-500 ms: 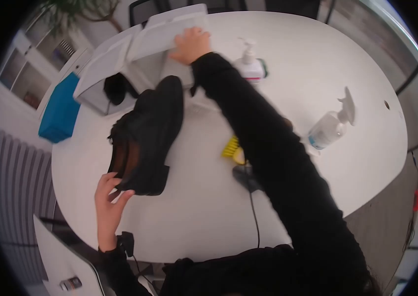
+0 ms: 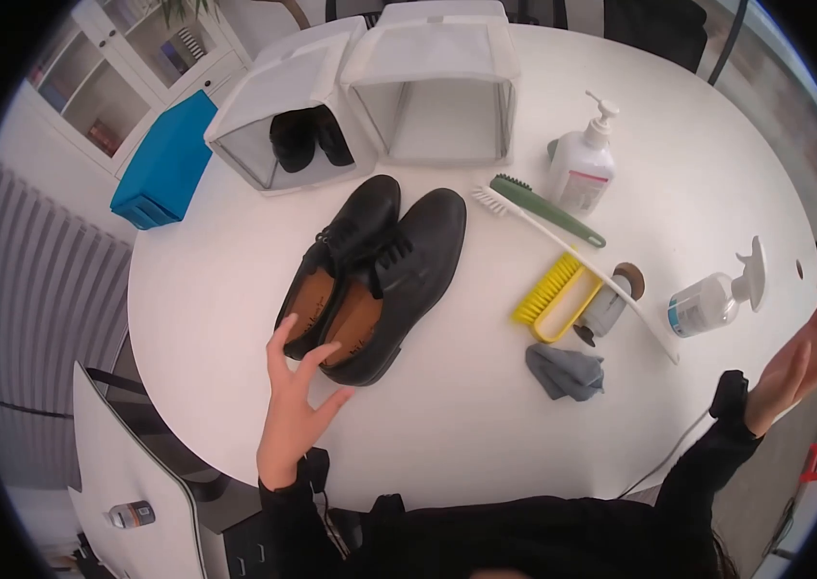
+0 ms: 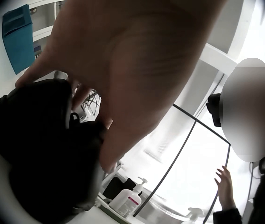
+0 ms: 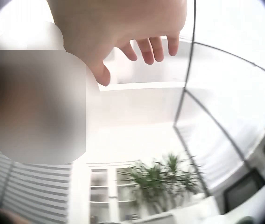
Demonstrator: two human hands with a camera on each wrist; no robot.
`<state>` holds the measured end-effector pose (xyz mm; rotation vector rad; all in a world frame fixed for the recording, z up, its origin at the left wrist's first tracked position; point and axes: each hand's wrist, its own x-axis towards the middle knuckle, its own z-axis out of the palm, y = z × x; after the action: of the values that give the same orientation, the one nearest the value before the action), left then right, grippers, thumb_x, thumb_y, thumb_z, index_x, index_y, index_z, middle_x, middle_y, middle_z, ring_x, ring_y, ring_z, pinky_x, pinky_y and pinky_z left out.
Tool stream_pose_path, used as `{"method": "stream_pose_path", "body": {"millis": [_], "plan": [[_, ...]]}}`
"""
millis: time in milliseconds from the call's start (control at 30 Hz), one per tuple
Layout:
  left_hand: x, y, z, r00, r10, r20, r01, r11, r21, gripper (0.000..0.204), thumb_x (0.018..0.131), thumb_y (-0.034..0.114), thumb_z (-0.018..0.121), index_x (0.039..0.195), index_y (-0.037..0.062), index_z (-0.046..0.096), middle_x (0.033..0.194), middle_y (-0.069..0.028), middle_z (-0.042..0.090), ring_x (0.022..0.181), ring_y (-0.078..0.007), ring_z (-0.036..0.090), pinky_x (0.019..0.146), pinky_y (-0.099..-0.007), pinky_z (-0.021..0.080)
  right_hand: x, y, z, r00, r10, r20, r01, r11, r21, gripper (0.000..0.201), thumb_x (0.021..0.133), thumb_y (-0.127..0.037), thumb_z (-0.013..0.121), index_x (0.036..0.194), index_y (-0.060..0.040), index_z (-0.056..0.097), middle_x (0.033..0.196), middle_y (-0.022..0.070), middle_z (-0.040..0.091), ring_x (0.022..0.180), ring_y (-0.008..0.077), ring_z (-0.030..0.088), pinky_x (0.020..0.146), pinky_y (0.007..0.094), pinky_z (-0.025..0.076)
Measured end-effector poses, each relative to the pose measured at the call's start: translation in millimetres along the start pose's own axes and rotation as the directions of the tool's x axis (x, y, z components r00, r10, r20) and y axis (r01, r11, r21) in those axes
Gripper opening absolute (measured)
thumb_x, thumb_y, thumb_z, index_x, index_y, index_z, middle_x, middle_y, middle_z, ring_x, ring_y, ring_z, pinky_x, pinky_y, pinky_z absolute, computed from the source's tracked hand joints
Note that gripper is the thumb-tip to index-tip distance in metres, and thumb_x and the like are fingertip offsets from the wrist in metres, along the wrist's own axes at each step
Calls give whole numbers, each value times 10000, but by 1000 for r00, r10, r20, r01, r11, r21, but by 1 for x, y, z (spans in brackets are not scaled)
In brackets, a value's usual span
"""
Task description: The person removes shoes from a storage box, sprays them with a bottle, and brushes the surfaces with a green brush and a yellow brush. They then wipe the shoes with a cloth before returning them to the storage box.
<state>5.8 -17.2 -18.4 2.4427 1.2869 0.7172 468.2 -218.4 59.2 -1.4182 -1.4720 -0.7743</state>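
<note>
A pair of black lace-up dress shoes [image 2: 408,275] with brown insoles stands side by side on the white table, toes pointing away. My left hand [image 2: 295,420] is at their heels, fingers spread, with fingertips overlapping the rear openings in the head view. In the left wrist view, the left hand [image 3: 123,65] extends over the dark shoes [image 3: 43,140]. Raised beyond the table's right side, my right hand [image 2: 794,357] holds nothing, its fingers extended. The right wrist view also shows that hand [image 4: 132,23] with fingers apart.
Behind the shoes stand two white boxes with open fronts, a left box [image 2: 278,92] containing black shoes and a right box [image 2: 433,58]. Nearby are a blue case [image 2: 165,164], pump bottle [image 2: 582,169], green brush [image 2: 553,214], white brush [image 2: 568,246], yellow brush [image 2: 548,294], grey cloth [image 2: 566,372] and spray bottle [image 2: 708,304].
My right hand has swung from the white box to beyond the table's right side. The shoes now stand soles down, and my left hand's fingers have spread at the heels. The head view has shifted.
</note>
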Motion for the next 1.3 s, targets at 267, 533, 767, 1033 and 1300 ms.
{"method": "stream_pose_path", "body": {"millis": [267,533,767,1033,1300], "plan": [[-23,-20,28,922,-370,-111,298,864,-405,441,767,48,743,1162,28,548,1002,-80,553,965,-210,570,881,-343,481,-87,40,2,779,572,255,-607,791,80,1008,801,-607,604,1517,-58,155,1558,135,234,1461,285,159,1181,478,125],[-17,-4,46,941,-336,-47,301,890,-343,569,718,145,823,1137,17,461,1111,-119,488,1037,-240,517,906,-391,472,-92,53,39,638,694,334,-759,641,117,688,800,-253,691,1395,-63,402,1324,121,504,1210,243,466,1057,404,338],[-12,-10,70,959,-284,-12,227,790,-569,708,684,115,843,1219,49,384,1192,-148,483,1104,-244,518,930,-358,458,-83,33,44,656,738,158,-755,640,145,601,763,-196,687,1314,-56,492,1233,101,558,1043,191,537,985,369,414],[-8,-15,79,934,-348,75,269,549,-791,783,683,38,801,1358,25,405,1246,-136,553,1131,-230,559,988,-336,434,-23,-49,27,898,421,128,-439,872,214,636,733,-228,657,1321,-62,480,1323,178,510,1022,202,536,910,390,453],[-9,-7,34,936,-39,-349,-208,739,-641,793,642,127,818,1329,17,440,1286,-136,517,1152,-226,535,1002,-350,417,2,-98,99,909,16,417,-313,687,656,547,728,-85,715,1222,-4,495,1191,171,577,944,245,597,831,352,499]]}}
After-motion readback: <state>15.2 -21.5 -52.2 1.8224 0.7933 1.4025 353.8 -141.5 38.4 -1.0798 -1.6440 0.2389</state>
